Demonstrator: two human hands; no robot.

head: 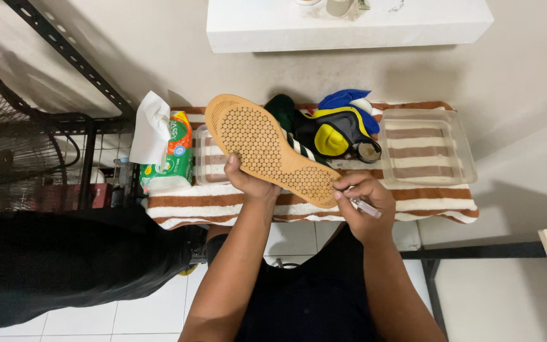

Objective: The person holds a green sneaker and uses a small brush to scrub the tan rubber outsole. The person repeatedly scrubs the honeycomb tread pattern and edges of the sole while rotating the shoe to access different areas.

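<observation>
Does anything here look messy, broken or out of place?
Mostly tidy. The shoe is held upside down, tan sole up, by the left hand. A tissue sticks up from its pack, and coloured cloths lie bunched on the striped towel.

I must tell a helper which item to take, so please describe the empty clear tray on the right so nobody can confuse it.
Find the brown-and-white striped towel covering the low table. At its right end lies the clear plastic tray, beside the blue-and-yellow shoe. Unlike the other clear tray by the tissue pack, it stands uncovered.
</observation>
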